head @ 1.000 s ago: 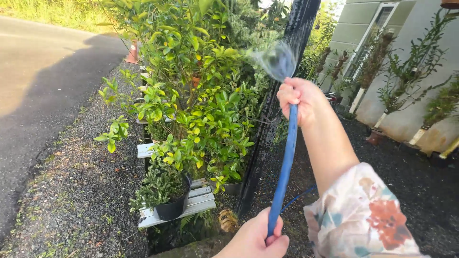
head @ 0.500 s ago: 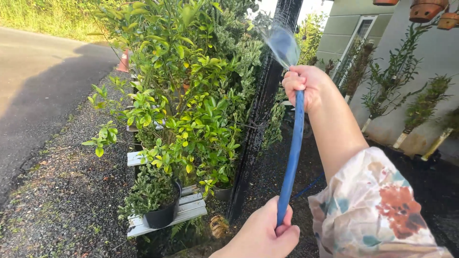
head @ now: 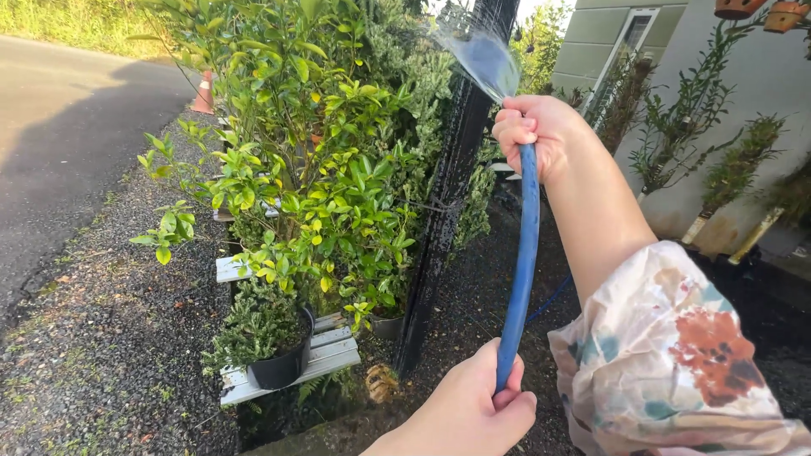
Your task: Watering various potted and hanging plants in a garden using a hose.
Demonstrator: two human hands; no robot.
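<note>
My right hand [head: 539, 133] grips the top end of a blue hose [head: 522, 270], raised at head height beside a black post [head: 448, 186]. Water [head: 481, 55] fans out of the hose end up and to the left, over leafy green potted plants [head: 312, 169]. My left hand [head: 469, 414] holds the same hose lower down, near the bottom edge of the view. My right arm wears a floral sleeve [head: 667, 355].
A small shrub in a black pot [head: 279, 367] stands on a white slatted bench [head: 325, 355]. Gravel [head: 101, 338] borders a paved road [head: 59, 143] on the left, with an orange cone [head: 204, 93] farther back. Potted plants [head: 676, 143] line a house wall on the right; clay pots [head: 760, 10] hang above.
Both hands kept hold of the hose. My right hand rose slightly and the water spray shifted up toward the taller foliage; the view moved a little closer to the plants.
</note>
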